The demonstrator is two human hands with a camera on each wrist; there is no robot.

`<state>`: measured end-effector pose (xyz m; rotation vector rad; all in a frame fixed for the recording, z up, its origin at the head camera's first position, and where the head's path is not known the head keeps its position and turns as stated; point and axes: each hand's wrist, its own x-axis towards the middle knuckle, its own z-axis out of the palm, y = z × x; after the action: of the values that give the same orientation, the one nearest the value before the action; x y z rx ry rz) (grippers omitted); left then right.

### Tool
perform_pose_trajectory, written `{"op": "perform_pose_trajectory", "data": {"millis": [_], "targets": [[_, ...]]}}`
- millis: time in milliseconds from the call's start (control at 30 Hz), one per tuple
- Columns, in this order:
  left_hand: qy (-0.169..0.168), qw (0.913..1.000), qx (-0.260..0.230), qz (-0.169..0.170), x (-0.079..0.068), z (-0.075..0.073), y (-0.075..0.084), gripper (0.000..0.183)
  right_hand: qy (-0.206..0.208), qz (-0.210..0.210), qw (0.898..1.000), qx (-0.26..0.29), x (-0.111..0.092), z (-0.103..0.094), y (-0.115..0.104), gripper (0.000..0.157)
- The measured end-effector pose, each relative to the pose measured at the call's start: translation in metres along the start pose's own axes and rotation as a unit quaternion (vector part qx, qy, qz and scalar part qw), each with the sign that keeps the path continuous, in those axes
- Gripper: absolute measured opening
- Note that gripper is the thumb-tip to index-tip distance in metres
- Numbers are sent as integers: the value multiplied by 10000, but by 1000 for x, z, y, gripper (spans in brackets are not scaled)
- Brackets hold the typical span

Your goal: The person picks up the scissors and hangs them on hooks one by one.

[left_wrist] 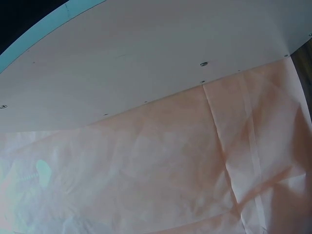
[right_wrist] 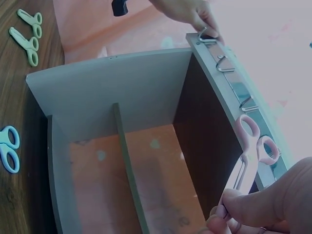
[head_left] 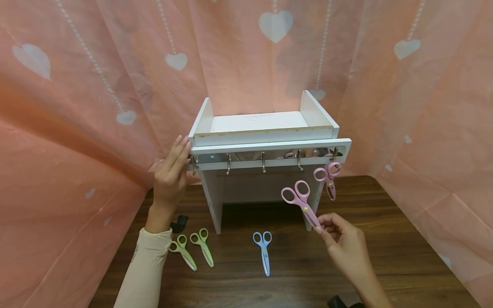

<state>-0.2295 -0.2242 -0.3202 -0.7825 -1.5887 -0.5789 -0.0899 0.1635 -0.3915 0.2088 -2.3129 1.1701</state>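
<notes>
My right hand (head_left: 344, 239) pinches a pair of pink scissors (head_left: 302, 201) by the blade end, handles up, below the hook rail (head_left: 246, 147). Another pair of pink scissors (head_left: 329, 177) hangs by a handle loop from the rail's rightmost hook (head_left: 335, 153). With fingers straight, my left hand (head_left: 171, 173) rests against the rail's left end. The rail runs along the front of a small white shelf (head_left: 262, 136). In the right wrist view the held scissors (right_wrist: 248, 156) are close to the rail; the left wrist view shows the shelf's side panel (left_wrist: 146, 58).
On the dark wooden table (head_left: 239, 291) lie blue scissors (head_left: 264, 254) and, further left, two green pairs, one green scissors (head_left: 184, 252) beside the other green scissors (head_left: 203, 248). Several metal hooks line the rail. A pink curtain (head_left: 231, 55) with hearts hangs behind and around.
</notes>
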Motion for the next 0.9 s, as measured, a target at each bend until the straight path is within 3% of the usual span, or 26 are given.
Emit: {"op": "perform_pose_trajectory", "data": {"millis": [433, 733, 900], "targets": [[-62, 10000, 52, 17, 1, -1, -1, 44, 140, -131, 9998, 67, 9, -3, -6, 17], [58, 9999, 102, 81, -1, 0, -1, 33, 281, -148, 9994, 166, 13, -1, -8, 18], [6, 9999, 85, 68, -1, 0, 0, 35, 378, -222, 9990, 100, 17, 0, -10, 18]]}}
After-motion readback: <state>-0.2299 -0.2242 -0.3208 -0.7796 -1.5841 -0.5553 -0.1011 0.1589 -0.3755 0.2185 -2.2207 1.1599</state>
